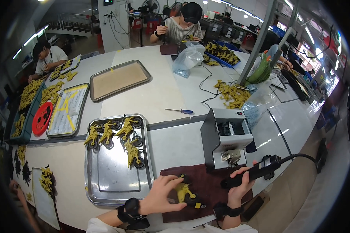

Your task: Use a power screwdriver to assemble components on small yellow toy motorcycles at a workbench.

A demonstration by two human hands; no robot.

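On a dark red cloth [214,186] lies a yellow toy motorcycle [184,192] with black wheels. My left hand [163,193] is spread over its left side, thumb and fingers wide apart near its two ends; whether they touch it is hard to make out. In my right hand [241,186] is a black electric screwdriver [256,171], held level with its cord running off to the right. Left of the cloth, a metal tray [112,171] carries several similar yellow toy motorcycles [131,151] in its upper part.
A grey and black screw feeder [225,139] stands behind the cloth. Beyond the tray lie a blue-handled screwdriver [181,111] and a brown-lined tray [120,81]. Yellow parts [233,95] are heaped at the right, near a metal post [258,46]. Co-workers sit across the table.
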